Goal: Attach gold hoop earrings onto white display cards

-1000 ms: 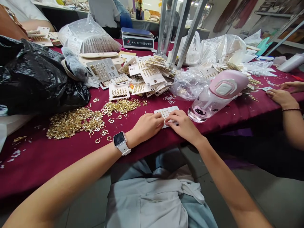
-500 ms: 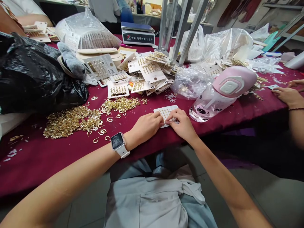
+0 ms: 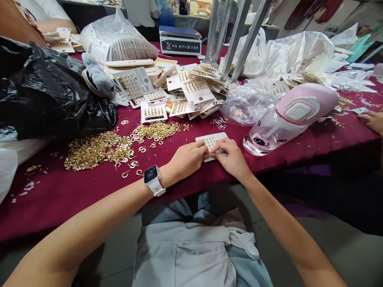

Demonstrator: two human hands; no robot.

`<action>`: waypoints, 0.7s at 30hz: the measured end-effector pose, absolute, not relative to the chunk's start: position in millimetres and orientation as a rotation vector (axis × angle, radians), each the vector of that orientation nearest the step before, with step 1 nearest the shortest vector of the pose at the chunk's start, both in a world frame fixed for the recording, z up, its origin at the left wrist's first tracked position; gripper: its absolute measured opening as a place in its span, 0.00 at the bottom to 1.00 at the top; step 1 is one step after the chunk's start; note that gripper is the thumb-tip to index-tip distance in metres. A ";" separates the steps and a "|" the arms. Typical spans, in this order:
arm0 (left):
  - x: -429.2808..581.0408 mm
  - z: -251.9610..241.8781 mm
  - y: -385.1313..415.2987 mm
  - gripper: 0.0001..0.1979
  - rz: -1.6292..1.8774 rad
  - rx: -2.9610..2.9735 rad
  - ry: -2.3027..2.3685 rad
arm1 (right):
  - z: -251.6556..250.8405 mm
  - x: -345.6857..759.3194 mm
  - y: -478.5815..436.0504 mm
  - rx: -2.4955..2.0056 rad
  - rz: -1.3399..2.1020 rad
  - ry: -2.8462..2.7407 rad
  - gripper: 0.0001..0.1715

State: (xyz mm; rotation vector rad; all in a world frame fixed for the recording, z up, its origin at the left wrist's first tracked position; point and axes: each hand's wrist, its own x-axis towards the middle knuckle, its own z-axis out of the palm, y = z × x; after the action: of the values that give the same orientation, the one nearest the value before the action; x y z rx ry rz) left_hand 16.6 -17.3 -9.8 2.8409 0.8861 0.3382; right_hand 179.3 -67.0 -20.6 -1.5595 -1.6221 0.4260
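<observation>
A pink-lidded plastic water bottle point(image 3: 284, 119) is lying on the maroon tablecloth point(image 3: 36, 207), a black plastic bag point(image 3: 50, 91) is slumping leftward, and an electronic counting scale point(image 3: 180, 41) is standing beyond.

tablecloth point(image 3: 44, 199): crimson | earrings point(image 3: 95, 151): gold | bottle point(image 3: 273, 131): pink cap, black cat print | bag point(image 3: 50, 87): black

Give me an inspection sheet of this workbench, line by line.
Surface: burgundy tablecloth, scattered with loose gold bits.
Job's things: white earring card between both hands, set with gold studs; pile of gold earring parts to its left.
Clutter: black plastic bag, stacked earring cards, pink-lidded water bottle.
Grippers: left hand, wearing a white smartwatch, and right hand both pinch at the card.
Cables: nothing seen.
Surroundings: co-worker's hand at right; digital counting scale beyond.
</observation>
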 end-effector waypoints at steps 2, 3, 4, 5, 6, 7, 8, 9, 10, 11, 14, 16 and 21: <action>17.0 -10.9 -16.6 0.08 0.376 2.809 0.891 | -21.1 179.9 -65.3 -1.554 0.467 -1.616 0.09; 17.2 -11.3 -16.5 0.07 0.398 2.793 0.890 | -21.3 180.0 -64.5 -1.549 0.481 -1.615 0.09; 17.4 -11.6 -16.5 0.07 0.413 2.778 0.888 | -21.4 180.0 -63.7 -1.542 0.489 -1.615 0.09; 17.6 -11.7 -16.6 0.07 0.420 2.764 0.891 | -21.5 179.7 -63.2 -1.536 0.494 -1.616 0.10; 17.9 -11.5 -16.9 0.07 0.419 2.751 0.896 | -21.5 179.4 -62.8 -1.532 0.493 -1.617 0.11; 18.2 -11.2 -17.3 0.07 0.413 2.739 0.903 | -21.6 178.9 -62.5 -1.530 0.489 -1.618 0.11; 18.5 -10.8 -17.8 0.07 0.405 2.729 0.911 | -21.7 178.3 -62.3 -1.528 0.483 -1.622 0.12; 18.7 -10.2 -18.2 0.07 0.401 2.721 0.918 | -22.0 177.8 -62.2 -1.526 0.477 -1.627 0.13; 18.9 -9.7 -18.7 0.07 0.400 2.713 0.924 | -22.3 177.4 -62.2 -1.524 0.471 -1.635 0.13; 19.1 -9.2 -19.0 0.07 0.402 2.708 0.927 | -22.7 177.1 -62.1 -1.520 0.465 -1.646 0.14; 18.9 -8.8 -19.3 0.07 0.425 2.696 0.917 | -24.0 176.7 -61.6 -1.502 0.452 -1.679 0.14; 18.6 -9.2 -18.8 0.07 0.447 2.694 0.909 | -24.0 176.4 -60.9 -1.499 0.448 -1.693 0.15; 19.3 -10.4 -16.1 0.06 0.495 2.658 0.902 | -20.4 176.0 -59.4 -1.539 0.471 -1.727 0.15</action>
State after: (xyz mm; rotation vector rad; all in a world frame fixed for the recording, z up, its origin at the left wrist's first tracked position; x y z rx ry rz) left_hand 19.3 -16.1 -10.4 2.6575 0.9019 0.4948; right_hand 176.0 -59.4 -20.4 -1.5393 -1.7266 0.4706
